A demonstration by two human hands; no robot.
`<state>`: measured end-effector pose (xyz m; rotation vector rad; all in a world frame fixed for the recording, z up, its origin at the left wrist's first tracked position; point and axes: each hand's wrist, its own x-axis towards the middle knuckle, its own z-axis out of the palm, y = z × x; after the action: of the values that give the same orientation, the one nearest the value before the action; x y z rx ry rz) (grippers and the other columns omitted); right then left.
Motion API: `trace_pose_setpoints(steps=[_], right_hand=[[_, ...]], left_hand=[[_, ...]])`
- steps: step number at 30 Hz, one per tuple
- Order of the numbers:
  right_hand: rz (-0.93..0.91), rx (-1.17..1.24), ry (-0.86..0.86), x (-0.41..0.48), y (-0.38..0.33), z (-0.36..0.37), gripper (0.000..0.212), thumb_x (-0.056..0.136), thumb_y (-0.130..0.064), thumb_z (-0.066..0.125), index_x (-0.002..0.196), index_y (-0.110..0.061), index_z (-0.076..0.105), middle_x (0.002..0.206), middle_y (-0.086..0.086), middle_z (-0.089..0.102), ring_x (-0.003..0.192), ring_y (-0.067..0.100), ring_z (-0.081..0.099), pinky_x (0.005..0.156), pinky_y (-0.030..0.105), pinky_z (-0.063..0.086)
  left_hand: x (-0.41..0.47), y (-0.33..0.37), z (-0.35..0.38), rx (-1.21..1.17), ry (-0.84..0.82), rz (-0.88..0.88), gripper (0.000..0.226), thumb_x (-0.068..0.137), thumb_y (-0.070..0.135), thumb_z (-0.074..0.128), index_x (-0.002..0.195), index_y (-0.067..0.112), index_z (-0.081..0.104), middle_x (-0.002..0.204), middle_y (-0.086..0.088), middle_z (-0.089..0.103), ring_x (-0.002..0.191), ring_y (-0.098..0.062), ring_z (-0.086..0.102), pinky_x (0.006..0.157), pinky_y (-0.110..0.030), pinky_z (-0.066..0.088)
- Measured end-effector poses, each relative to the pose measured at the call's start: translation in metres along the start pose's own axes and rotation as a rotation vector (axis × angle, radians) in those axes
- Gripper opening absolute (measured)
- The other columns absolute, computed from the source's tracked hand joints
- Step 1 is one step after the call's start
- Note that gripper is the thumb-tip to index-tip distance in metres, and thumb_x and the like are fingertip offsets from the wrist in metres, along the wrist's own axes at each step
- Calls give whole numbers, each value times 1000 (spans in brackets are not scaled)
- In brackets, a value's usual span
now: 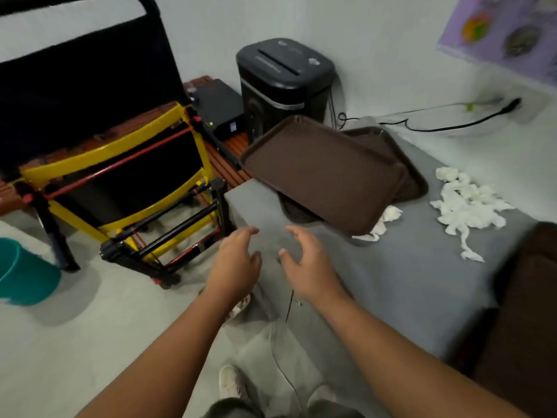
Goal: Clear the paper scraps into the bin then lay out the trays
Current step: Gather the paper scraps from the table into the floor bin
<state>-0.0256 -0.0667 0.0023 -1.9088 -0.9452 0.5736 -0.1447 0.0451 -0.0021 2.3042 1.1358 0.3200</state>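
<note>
The grey counter [391,282] carries a loose stack of brown trays [325,173] at its far end. The teal bin [24,273] stands on the floor, far left. White paper scraps [467,203] lie right of the trays, 1 piece [382,221] tucked under them. The left hand [235,260] and right hand [310,263] hover at the counter's near corner, fingers spread wide, holding nothing.

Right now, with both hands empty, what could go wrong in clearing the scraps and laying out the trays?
1. The top tray lies askew on the lower trays, and a scrap pokes out from under its near corner; tugging that scrap might shift the tray.
2. The teal bin stands on the floor far left, the main scrap pile far right; loose strips could drop on the way.
</note>
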Motion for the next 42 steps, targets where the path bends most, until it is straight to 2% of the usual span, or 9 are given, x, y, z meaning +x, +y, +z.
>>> trace_pose_setpoints(steps=[5, 10, 18, 22, 26, 31, 35, 39, 42], right_hand=[[4, -29, 154, -23, 28, -61, 45, 88, -21, 63, 132, -20, 53, 134, -4, 56, 124, 9, 50, 104, 22, 38], [47, -78, 298, -36, 59, -119, 42, 88, -18, 63, 129, -20, 55, 128, -6, 58, 118, 7, 52, 93, 7, 29], [214, -106, 446, -39, 105, -179, 49, 91, -24, 61, 137, -20, 47, 142, -2, 50, 131, 15, 45, 107, 25, 33], [261, -142, 498, -38, 121, -192, 48, 91, -25, 62, 136, -20, 47, 140, -1, 50, 128, 15, 48, 102, 21, 33], [320, -121, 566, -37, 128, -196, 43, 91, -26, 61, 132, -21, 51, 135, -3, 52, 123, 12, 49, 99, 20, 33], [351, -118, 642, -37, 131, -192, 37, 90, -20, 60, 127, -19, 55, 133, -2, 53, 124, 10, 47, 100, 15, 28], [357, -105, 735, -35, 132, -187, 35, 88, -12, 62, 122, -17, 60, 130, -1, 57, 120, 6, 48, 98, 1, 21], [362, -120, 773, -30, 132, -183, 33, 87, -12, 63, 120, -16, 61, 129, 0, 58, 116, 1, 46, 96, -3, 20], [381, -123, 776, -25, 132, -180, 33, 87, -13, 63, 120, -16, 61, 127, -2, 59, 114, 1, 48, 94, -5, 20]], left_hand=[[5, 62, 27, 53, -64, 157, 47, 94, 26, 59, 139, 20, 48, 141, 0, 52, 131, -20, 45, 107, -33, 37], [16, 121, 57, 89, -146, 317, 48, 94, 23, 59, 140, 18, 48, 143, -2, 49, 131, -22, 42, 109, -30, 33], [51, 192, 103, 165, -220, 575, 41, 90, 18, 63, 130, 13, 59, 130, -5, 59, 113, -30, 52, 97, -36, 41], [83, 215, 125, 266, -270, 678, 41, 90, 21, 60, 131, 18, 58, 131, -3, 58, 108, -30, 50, 94, -44, 46], [113, 231, 144, 480, -227, 726, 36, 90, 27, 55, 126, 23, 59, 126, 1, 58, 109, -27, 49, 84, -40, 44], [138, 245, 164, 784, -325, 813, 41, 88, 27, 59, 127, 21, 53, 127, -3, 57, 116, -27, 47, 92, -41, 40], [140, 253, 174, 994, -378, 893, 34, 91, 25, 52, 125, 19, 54, 122, -4, 61, 118, -30, 46, 98, -43, 35], [141, 253, 183, 1008, -406, 959, 25, 92, 23, 50, 114, 23, 61, 110, -2, 68, 113, -26, 47, 95, -40, 34], [144, 252, 190, 842, -443, 1004, 26, 95, 33, 47, 116, 27, 61, 107, -1, 68, 110, -24, 50, 93, -40, 35]])
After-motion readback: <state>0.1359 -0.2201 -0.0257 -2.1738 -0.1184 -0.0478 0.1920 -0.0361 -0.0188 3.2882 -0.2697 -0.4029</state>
